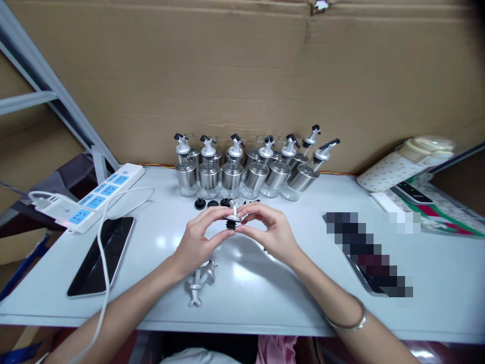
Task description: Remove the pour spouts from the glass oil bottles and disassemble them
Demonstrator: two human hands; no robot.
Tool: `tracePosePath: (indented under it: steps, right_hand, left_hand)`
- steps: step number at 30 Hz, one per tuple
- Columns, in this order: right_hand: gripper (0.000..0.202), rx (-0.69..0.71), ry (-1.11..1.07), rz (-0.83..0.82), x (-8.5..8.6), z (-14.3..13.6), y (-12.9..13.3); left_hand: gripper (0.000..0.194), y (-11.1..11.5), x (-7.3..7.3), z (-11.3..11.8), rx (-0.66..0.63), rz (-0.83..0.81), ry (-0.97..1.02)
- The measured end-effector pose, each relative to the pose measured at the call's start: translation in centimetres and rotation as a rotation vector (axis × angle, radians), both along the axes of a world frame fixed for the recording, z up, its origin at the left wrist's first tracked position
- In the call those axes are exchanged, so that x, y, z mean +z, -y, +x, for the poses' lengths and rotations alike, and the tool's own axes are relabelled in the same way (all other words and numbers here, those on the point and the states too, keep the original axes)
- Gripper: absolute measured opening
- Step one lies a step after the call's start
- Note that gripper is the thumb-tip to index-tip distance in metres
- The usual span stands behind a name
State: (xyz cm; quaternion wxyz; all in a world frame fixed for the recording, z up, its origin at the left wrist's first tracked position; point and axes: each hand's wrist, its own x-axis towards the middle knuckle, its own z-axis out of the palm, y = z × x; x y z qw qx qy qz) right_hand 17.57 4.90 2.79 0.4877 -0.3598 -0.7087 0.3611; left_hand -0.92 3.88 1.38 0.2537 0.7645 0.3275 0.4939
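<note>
Both hands meet over the middle of the table around one bottle pourer top (233, 218), a silver spout piece with a black ribbed stopper below. My left hand (200, 233) pinches it from the left, thumb at the stopper and fingers at the rim. From the right, my right hand (270, 231) pinches the same piece. Just behind lie several black stoppers (200, 203), partly hidden by the fingers. Loose silver spout pieces (200, 283) lie in front of my left hand. Behind stand glass and steel bottles (232, 177), the front ones topped with silver and black pourers (235, 146).
At left are a white power strip (94, 199), a tablet (100, 258) and a white cable (101, 242) crossing it. At right lie a pixelated device (366, 255), a dotted tumbler (401, 164) and a phone (413, 193). Cardboard (242, 76) walls the back.
</note>
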Motion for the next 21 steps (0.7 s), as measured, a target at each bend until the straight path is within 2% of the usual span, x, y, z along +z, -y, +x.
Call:
tracePosePath:
  steps: [5,8,9,11,15,21]
  right_hand:
    - [0.005,-0.035,0.074,0.111,0.7,0.8,-0.6]
    - [0.011,-0.269,0.157,0.144,0.5,2.2,-1.9]
    - [0.012,-0.352,0.226,0.152,0.3,2.8,-2.4]
    - [0.01,-0.423,0.428,0.15,-0.3,3.9,-3.4]
    - [0.011,-0.412,0.744,0.06,-1.9,4.9,-4.6]
    - [0.016,-0.409,0.88,-0.022,-2.9,4.0,-4.5]
  left_hand:
    - [0.025,0.2,0.6,0.0,0.036,0.064,-0.051]
    - [0.026,0.2,0.8,-0.1,0.064,0.15,-0.094]
    - [0.027,0.3,0.9,-0.1,0.061,0.173,-0.111]
    - [0.028,0.3,0.8,0.0,0.05,0.206,-0.143]
    - [0.029,0.5,0.6,0.2,0.049,0.24,-0.189]
    - [0.025,0.4,0.4,0.1,0.014,0.26,-0.24]
